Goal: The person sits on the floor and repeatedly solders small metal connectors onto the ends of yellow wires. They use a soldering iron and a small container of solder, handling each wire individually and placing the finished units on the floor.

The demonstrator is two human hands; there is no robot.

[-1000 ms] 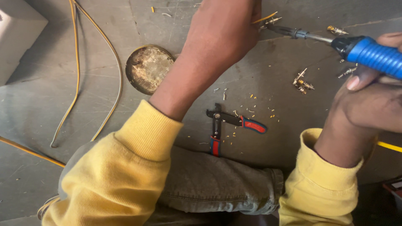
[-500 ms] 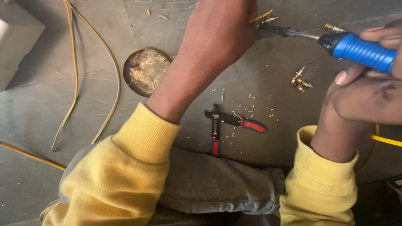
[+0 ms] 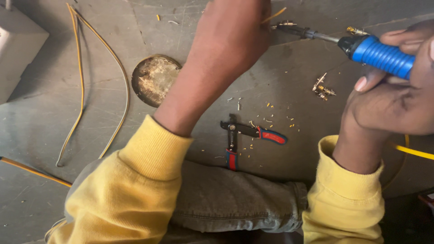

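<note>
Right hand (image 3: 398, 97) was wrapped tight around the blue handle of a soldering iron (image 3: 382, 55), fingers curled shut on the grip, with the metal tip pointing left toward the other hand. Left hand (image 3: 233, 34) was up near the top edge, fingers pinched together on a thin yellow wire (image 3: 274, 15), whose bare end stuck out just beside the iron's tip. Couldn't really tell whether tip and wire were touching, it's too tight in there.

Down on the grey floor, a wire stripper with red and blue handles (image 3: 247, 135) lay open between the two yellow sleeves, just past the knee. Bits of yellow insulation were scattered around it. A few small brass connectors (image 3: 322, 87) sat near the right hand. A round rusty disc (image 3: 153, 79) lay left of the forearm, and a long loop of yellow cable (image 3: 81, 86) further left.
</note>
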